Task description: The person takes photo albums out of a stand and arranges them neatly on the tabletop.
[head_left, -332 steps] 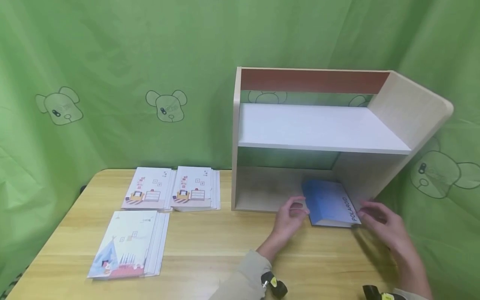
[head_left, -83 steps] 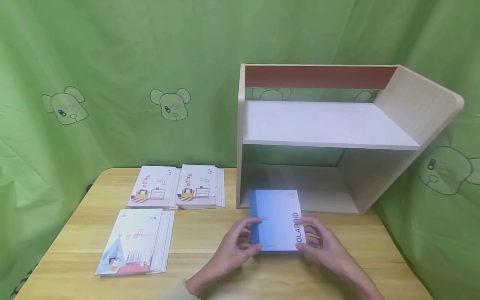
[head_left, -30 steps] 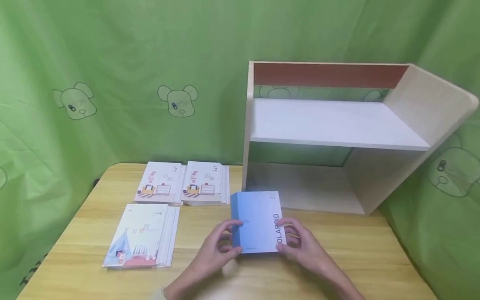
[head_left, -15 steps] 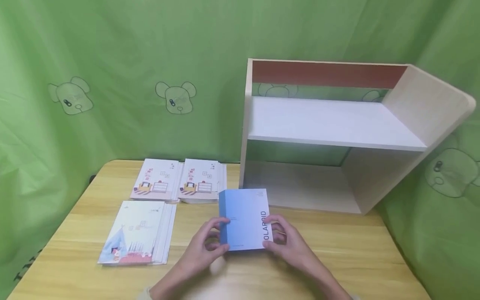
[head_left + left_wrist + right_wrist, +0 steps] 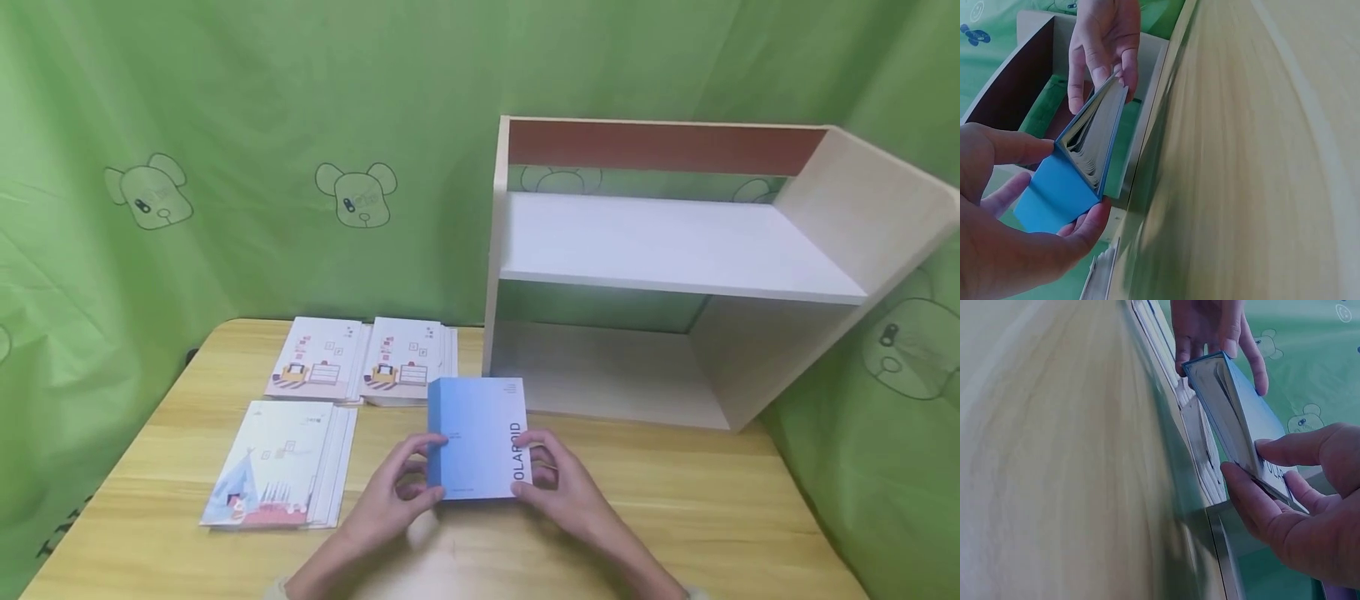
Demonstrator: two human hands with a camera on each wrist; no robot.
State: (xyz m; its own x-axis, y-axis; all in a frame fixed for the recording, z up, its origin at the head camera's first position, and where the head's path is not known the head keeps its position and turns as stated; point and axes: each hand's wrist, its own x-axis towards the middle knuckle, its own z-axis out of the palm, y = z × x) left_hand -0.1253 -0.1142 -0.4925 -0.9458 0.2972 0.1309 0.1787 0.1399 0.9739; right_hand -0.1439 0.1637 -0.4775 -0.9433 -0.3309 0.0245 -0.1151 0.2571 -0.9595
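Observation:
A blue photo album (image 5: 480, 437) with POLAROID lettering is held between both hands, raised off the table in the wrist views. My left hand (image 5: 397, 487) grips its spine side, thumb low and fingers along the edge. At the opposite edge, my right hand (image 5: 558, 483) pinches the cover by the lettering. In the left wrist view the pages (image 5: 1088, 150) show slightly fanned between the covers. Left of the album lie white illustrated booklets: a left pile (image 5: 315, 358), a right pile (image 5: 401, 358) and a nearer pile with a tent picture (image 5: 270, 467).
A pale wooden shelf (image 5: 678, 242) with a white upper board stands at the back right, its lower compartment (image 5: 607, 375) open in front. The wooden table (image 5: 675, 508) stretches around the hands. A green curtain (image 5: 247, 125) with bear outlines hangs behind.
The album lay at the shelf's lower right front earlier; both hands have since lifted it out and carried it left, shifting it a little further left over the last second.

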